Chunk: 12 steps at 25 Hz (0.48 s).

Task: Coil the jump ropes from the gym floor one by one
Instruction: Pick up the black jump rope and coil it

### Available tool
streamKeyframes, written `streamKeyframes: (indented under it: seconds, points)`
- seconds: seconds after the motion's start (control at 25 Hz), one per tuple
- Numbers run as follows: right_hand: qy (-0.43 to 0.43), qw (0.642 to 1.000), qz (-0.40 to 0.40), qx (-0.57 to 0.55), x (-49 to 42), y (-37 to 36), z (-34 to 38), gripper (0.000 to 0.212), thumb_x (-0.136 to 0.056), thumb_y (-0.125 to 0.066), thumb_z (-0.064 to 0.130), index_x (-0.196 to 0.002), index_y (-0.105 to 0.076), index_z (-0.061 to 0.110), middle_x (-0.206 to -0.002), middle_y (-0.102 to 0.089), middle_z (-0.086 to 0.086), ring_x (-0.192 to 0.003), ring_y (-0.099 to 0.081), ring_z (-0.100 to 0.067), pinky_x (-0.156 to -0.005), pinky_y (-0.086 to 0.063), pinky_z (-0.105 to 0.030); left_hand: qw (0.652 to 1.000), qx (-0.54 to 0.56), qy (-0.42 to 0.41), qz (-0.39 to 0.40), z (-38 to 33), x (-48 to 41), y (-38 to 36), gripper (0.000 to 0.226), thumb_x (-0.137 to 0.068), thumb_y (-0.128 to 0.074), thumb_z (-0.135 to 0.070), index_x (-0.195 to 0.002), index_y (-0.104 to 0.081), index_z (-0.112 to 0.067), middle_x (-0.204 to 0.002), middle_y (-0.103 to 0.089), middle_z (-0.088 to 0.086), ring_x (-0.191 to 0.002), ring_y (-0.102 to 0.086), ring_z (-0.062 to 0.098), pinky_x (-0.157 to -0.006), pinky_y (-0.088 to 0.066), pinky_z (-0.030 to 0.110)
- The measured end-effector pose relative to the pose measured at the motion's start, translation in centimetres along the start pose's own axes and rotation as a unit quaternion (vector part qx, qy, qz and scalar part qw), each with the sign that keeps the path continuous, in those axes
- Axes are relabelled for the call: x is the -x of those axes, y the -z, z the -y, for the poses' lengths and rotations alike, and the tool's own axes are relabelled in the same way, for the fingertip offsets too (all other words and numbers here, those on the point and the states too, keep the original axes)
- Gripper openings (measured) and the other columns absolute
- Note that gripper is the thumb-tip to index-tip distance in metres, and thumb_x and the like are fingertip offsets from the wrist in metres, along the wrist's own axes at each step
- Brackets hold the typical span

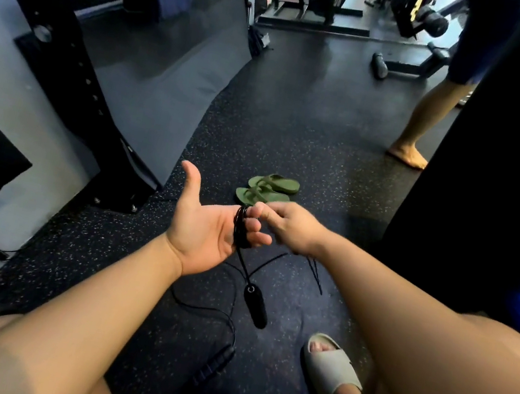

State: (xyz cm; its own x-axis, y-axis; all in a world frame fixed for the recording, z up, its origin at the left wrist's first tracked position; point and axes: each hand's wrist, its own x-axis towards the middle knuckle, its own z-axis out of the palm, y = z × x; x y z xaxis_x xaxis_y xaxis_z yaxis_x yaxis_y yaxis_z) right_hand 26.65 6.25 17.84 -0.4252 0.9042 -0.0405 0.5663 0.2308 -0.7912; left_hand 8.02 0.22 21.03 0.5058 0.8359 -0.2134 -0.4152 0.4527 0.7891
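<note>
A black jump rope (240, 228) is wound in several loops round the fingers of my left hand (208, 233), which lies palm up with the thumb stretched out. My right hand (288, 227) pinches the rope at the left hand's fingertips. One black handle (255, 306) dangles from the coil just above the floor. The rest of the cord (199, 307) trails over the floor to a second black handle (213, 364) lying near my left knee. A further loose strand (315, 276) hangs under my right wrist.
Green flip-flops (268, 189) lie on the speckled rubber floor beyond my hands. My right foot in a beige slide (331, 368) is beside the rope. Another person's bare leg (415, 133) stands at right. A black rack upright (68, 61) and grey mat (168, 78) are left.
</note>
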Motion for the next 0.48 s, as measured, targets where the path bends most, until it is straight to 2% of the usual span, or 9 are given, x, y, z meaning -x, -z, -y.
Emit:
streamKeyframes:
  seconds: [0.08, 0.16, 0.28, 0.36, 0.48]
  points:
    - [-0.049, 0.998, 0.038, -0.023, 0.5, -1.5, 0.0, 0.055, -0.102, -0.036, 0.056, -0.078, -0.068, 0.018, -0.067, -0.06, 0.003, -0.061, -0.054, -0.016, -0.06, -0.044, -0.03, 0.998, 0.053, -0.025, 0.004, -0.3, 0.3, -0.1, 0.124, -0.054, -0.018, -0.105, -0.097, -0.07, -0.001, -0.085, -0.068, 0.011, -0.091, -0.066, 0.032, -0.094, -0.053, 0.037]
    - [-0.071, 0.994, 0.076, -0.034, 0.7, -2.8, 0.1, 0.059, -0.104, -0.03, 0.051, -0.075, -0.067, 0.015, -0.065, -0.059, -0.002, -0.06, -0.055, -0.024, -0.058, -0.044, -0.031, 0.995, 0.083, -0.055, -0.008, -0.5, 0.4, 0.0, 0.12, -0.053, -0.024, -0.104, -0.104, -0.064, -0.002, -0.094, -0.069, 0.014, -0.103, -0.066, 0.036, -0.1, -0.05, 0.04]
    - [-0.103, 0.986, 0.126, -0.047, 0.9, -3.9, 0.9, 0.062, -0.105, -0.027, 0.051, -0.088, -0.066, 0.007, -0.06, -0.055, -0.006, -0.056, -0.05, -0.021, -0.06, -0.041, -0.031, 0.987, 0.104, -0.112, -0.039, -0.9, 0.4, 0.4, 0.12, -0.057, -0.023, -0.103, -0.111, -0.059, -0.002, -0.108, -0.068, 0.016, -0.117, -0.061, 0.039, -0.108, -0.045, 0.043]
    - [-0.121, 0.975, 0.186, -0.003, 1.0, -4.1, 1.1, 0.059, -0.106, -0.026, 0.048, -0.101, -0.065, 0.005, -0.06, -0.058, -0.007, -0.059, -0.051, -0.021, -0.065, -0.04, -0.033, 0.978, 0.125, -0.156, -0.067, -1.6, 0.4, 0.7, 0.119, -0.061, -0.023, -0.101, -0.115, -0.056, -0.001, -0.114, -0.066, 0.019, -0.125, -0.058, 0.04, -0.11, -0.044, 0.046]
    - [-0.131, 0.955, 0.256, 0.076, 1.4, -4.2, 1.6, 0.041, -0.106, -0.033, 0.037, -0.112, -0.062, 0.009, -0.068, -0.065, -0.007, -0.065, -0.057, -0.019, -0.068, -0.045, -0.032, 0.962, 0.138, -0.2, -0.124, -2.7, 0.4, 1.6, 0.121, -0.064, -0.022, -0.1, -0.122, -0.053, 0.002, -0.119, -0.067, 0.022, -0.121, -0.062, 0.039, -0.112, -0.041, 0.047]
